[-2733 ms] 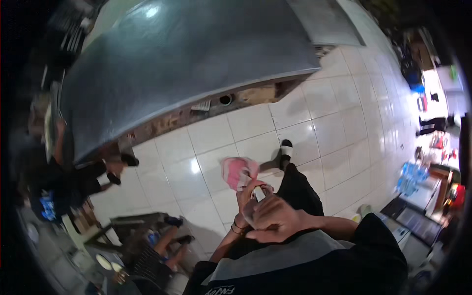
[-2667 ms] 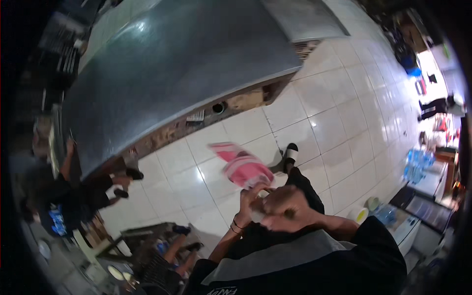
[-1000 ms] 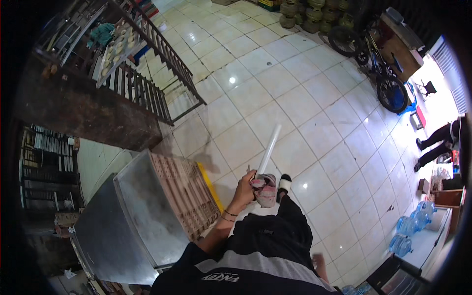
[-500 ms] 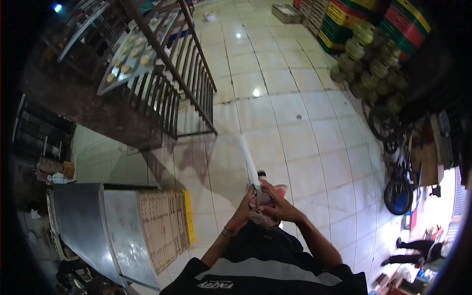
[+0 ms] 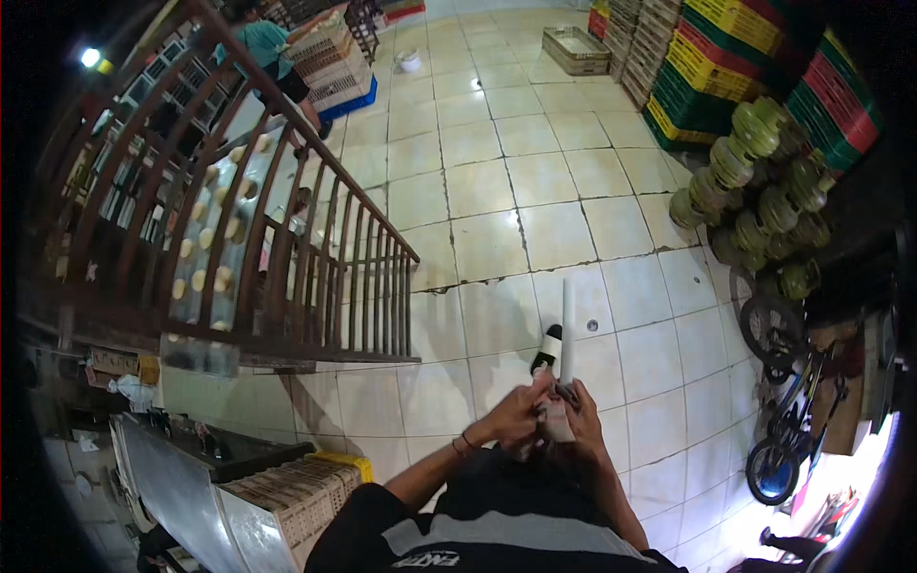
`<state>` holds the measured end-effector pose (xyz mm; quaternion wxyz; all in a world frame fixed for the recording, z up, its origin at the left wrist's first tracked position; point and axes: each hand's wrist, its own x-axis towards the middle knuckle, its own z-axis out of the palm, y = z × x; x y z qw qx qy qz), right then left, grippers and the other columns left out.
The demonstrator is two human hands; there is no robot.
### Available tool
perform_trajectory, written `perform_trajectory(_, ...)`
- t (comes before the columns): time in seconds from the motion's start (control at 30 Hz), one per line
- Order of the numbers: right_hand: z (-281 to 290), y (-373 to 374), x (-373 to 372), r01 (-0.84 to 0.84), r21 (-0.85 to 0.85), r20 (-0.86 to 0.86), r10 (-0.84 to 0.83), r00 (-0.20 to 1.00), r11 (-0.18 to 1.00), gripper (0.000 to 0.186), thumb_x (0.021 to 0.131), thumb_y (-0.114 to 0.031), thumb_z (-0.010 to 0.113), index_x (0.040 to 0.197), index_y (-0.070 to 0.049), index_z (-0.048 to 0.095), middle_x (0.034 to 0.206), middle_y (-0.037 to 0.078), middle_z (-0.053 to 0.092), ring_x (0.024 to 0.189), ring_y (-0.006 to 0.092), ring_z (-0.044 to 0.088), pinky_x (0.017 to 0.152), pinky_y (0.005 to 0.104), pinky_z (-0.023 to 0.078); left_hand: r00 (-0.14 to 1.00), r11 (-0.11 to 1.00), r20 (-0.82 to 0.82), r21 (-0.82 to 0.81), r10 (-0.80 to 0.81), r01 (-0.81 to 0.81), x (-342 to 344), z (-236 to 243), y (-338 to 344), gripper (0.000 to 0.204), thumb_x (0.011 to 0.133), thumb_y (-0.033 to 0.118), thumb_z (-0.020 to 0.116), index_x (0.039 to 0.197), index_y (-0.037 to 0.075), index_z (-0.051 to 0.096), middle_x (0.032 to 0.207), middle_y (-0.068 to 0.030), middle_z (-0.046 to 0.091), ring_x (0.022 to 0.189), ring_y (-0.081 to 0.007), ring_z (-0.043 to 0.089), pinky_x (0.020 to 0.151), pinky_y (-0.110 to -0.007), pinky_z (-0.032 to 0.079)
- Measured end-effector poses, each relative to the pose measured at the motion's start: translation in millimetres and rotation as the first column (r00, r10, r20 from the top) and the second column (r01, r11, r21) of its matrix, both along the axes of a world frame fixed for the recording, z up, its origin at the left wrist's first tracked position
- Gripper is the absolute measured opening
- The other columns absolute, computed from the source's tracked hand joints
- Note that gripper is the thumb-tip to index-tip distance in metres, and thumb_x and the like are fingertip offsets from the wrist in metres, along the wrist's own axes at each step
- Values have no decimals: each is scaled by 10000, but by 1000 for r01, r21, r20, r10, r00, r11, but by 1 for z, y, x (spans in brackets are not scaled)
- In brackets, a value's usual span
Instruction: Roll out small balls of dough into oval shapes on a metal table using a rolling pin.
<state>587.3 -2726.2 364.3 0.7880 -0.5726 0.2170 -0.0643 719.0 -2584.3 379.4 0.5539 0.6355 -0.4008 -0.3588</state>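
A long white tube (image 5: 568,329) points away from me, its lower end between the fingers of my right hand (image 5: 585,417). Below it is a crumpled pinkish-white wrapper or cloth (image 5: 556,420), partly hidden by both hands. My left hand (image 5: 516,416) is closed on this crumpled piece, close against the right hand. Where the tube ends among the fingers is too small to make out. Both hands are in front of my waist, above the tiled floor (image 5: 487,329). A black and white shoe (image 5: 547,351) shows just beyond them.
A dark metal rack (image 5: 368,296) stands at left, with a tray of round dough pieces (image 5: 199,277) behind its bars. Stacked crates (image 5: 707,67), green gas cylinders (image 5: 755,191) and a bicycle (image 5: 778,411) line the right. A metal cabinet (image 5: 191,497) is near left; a person (image 5: 272,62) stands far left.
My view has shifted, and the rack fills more of the left side. The hands and tube now appear farther right, with the tube more upright. The shoe shows more fully.
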Motion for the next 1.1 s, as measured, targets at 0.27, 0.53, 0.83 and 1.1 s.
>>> perform_trajectory(0.27,52,-221,287,-91,-199,-10,90,996,976,399,931,-50,783,1221,-26,510,998,106,708,968,163,690,835,320,560,934,936,-74,46,351,-348,215,39,-192,487,887,53,750,1340,15,575,1118,-198,740,1046,-306,744,897,-410,571)
perform_trajectory(0.53,54,-383,596,16,-325,148,35,988,946,330,914,-95,825,1071,-1,551,907,113,683,838,164,646,748,352,554,745,784,-329,-22,580,-620,457,45,-287,476,1007,-33,606,1468,-4,492,1421,-133,593,1260,-212,630,1064,-353,533)
perform_trajectory(0.83,57,-506,869,10,-247,-144,-46,989,969,378,1057,-293,703,800,-20,653,701,-26,600,641,68,511,550,297,422,851,902,-360,-54,382,-428,802,49,-487,598,995,-104,520,1568,62,474,1407,-68,600,1159,-161,611,966,-300,527)
perform_trajectory(1.1,68,-699,1071,281,-15,-195,-279,940,960,209,987,-182,761,873,-57,639,760,-20,618,681,75,554,617,259,445,964,962,40,-86,263,-258,1086,45,-667,424,796,-141,644,1199,-13,679,1154,-91,651,1039,-195,674,871,-316,568)
